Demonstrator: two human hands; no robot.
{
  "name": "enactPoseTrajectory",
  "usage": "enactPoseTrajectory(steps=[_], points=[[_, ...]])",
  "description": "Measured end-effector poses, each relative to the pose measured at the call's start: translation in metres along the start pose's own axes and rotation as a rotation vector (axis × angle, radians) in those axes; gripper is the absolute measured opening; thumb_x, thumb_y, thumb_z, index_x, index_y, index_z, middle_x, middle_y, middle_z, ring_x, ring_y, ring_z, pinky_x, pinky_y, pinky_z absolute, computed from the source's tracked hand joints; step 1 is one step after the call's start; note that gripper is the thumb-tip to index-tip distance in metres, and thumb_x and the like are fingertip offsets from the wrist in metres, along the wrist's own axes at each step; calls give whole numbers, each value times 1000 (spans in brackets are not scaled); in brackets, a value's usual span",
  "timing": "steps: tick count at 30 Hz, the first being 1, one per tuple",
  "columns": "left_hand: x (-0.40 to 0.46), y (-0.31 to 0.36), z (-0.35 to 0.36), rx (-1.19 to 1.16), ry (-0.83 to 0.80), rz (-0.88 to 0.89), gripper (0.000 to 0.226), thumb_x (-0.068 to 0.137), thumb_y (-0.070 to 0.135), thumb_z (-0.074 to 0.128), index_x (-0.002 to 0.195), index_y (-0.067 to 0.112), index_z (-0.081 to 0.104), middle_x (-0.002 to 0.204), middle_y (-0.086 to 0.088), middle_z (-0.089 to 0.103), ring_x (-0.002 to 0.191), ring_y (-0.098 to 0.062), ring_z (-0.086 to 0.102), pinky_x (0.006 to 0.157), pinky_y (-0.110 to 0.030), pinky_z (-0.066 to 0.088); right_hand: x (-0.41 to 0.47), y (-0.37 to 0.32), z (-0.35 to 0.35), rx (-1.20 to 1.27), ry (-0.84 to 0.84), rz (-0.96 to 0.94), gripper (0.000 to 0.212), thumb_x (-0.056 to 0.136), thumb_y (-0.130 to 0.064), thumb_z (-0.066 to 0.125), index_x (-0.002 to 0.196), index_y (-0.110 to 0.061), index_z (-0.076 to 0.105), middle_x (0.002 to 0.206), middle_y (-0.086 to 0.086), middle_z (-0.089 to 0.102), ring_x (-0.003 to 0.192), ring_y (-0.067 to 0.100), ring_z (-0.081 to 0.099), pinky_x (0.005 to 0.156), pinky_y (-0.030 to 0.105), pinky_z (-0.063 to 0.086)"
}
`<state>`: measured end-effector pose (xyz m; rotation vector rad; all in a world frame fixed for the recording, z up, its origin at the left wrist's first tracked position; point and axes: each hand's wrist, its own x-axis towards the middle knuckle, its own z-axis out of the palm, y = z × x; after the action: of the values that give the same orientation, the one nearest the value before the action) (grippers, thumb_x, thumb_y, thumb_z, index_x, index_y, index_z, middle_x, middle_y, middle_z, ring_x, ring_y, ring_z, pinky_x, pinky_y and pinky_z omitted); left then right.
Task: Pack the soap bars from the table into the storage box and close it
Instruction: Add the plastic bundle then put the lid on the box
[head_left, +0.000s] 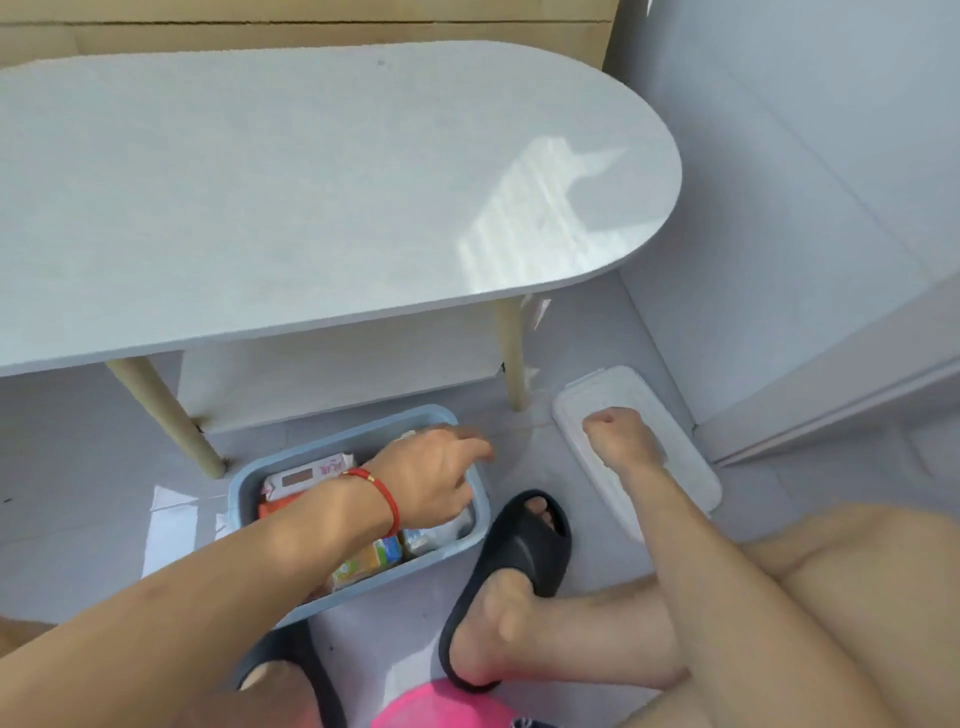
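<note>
A person crouches on a pale tiled floor before a long, round-ended white surface (311, 182), whose far left end is cut off by the frame. Below the surface, on the floor, sits the open blue box (483, 525), the landmark here. The left arm crosses over the box from the lower left, hiding much of its inside; a red cord (382, 493) circles the wrist. The left hand (436, 478) hangs palm-down over the box's right half, fingers loosely spread and blurred, so whether it grips anything cannot be told. The right arm stretches out past the box's right side, and the right hand (621, 434) is clenched into a fist, knuckles resting on the white lid (691, 478), which lies flat on the floor well to the right of the box. Inside the box, wrapped soap bars (311, 475) show around the arm: a pink-and-white pack at the far left, an orange one beneath it, a yellow-green one at the near wall, and a pale pack beside that; their print is too small to read. A black slipper (514, 551) stands just right of the box, touching its near corner. A second slipper, in front of the box, is partly hidden by the left arm. Pink cloth (436, 706) shows at the bottom edge.
</note>
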<state>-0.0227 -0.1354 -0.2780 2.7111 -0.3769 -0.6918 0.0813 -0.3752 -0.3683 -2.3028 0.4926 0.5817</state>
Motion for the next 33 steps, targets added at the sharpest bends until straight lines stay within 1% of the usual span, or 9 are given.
enactPoseTrajectory(steps=[3, 5, 9, 11, 15, 22, 27, 30, 33], points=[[46, 22, 6, -85, -65, -25, 54, 92, 22, 52, 145, 25, 46, 152, -4, 47, 139, -25, 43, 115, -36, 38, 21, 48, -15, 68, 95, 298, 19, 93, -13, 53, 103, -1, 64, 97, 16, 64, 90, 32, 61, 70, 31, 47], [84, 36, 14, -163, -131, -71, 54, 91, 22, 54, 144, 25, 47, 153, -5, 45, 138, -27, 42, 111, -34, 37, 27, 76, -13, 83, 153, 518, 40, 96, -16, 55, 129, 5, 54, 132, 22, 59, 118, 38, 59, 95, 39, 51], [167, 57, 42, -353, -238, -187, 50, 91, 25, 56, 141, 26, 51, 147, -5, 51, 129, -26, 52, 98, -30, 42, 38, 98, 1, 139, 45, 783, 72, 98, -19, 56, 157, -5, 18, 165, 21, 19, 151, 38, 23, 124, 46, 21], [199, 60, 56, -404, -264, -224, 59, 92, 22, 55, 150, 24, 41, 157, -4, 38, 138, -26, 45, 100, -29, 41, 48, 105, 8, 210, 60, 822, 85, 98, -26, 58, 161, -9, 3, 168, 19, 4, 154, 36, 10, 124, 46, 12], [251, 54, 78, -324, -210, -285, 71, 89, 17, 51, 156, 21, 27, 169, 0, -5, 153, -25, 11, 115, -37, 34, 78, 112, 18, 256, 172, 855, 82, 96, -35, 63, 157, -9, 15, 160, 23, 21, 143, 37, 31, 115, 45, 30], [297, 46, 92, -357, -307, -231, 99, 90, 11, 55, 157, 19, -17, 169, -6, -10, 156, -23, -3, 126, -40, 16, 96, 128, 30, 459, 331, 866, 78, 97, -31, 56, 160, -10, 15, 164, 18, 19, 149, 37, 22, 120, 48, 19], [300, 38, 89, -538, -249, -411, 99, 78, 25, 69, 158, 21, 10, 158, -8, 14, 144, -33, 27, 95, -38, 41, 86, 119, 22, 526, 517, 962, 76, 90, -30, 62, 155, -11, 25, 153, 18, 31, 136, 40, 38, 113, 52, 30], [284, 41, 79, -445, -123, -431, 65, 81, 31, 67, 137, 10, 43, 143, -12, 30, 130, -36, 34, 99, -40, 38, 77, 127, 7, 546, 536, 1045, 76, 90, -43, 57, 151, -5, 31, 153, 19, 33, 138, 40, 36, 115, 53, 26], [241, 52, 65, -336, 105, -369, 39, 90, 26, 58, 120, 2, 53, 135, -17, 36, 120, -36, 42, 106, -39, 39, 66, 126, -11, 489, 473, 1010, 75, 95, -55, 38, 143, 1, 47, 148, 20, 44, 136, 39, 39, 115, 51, 28]])
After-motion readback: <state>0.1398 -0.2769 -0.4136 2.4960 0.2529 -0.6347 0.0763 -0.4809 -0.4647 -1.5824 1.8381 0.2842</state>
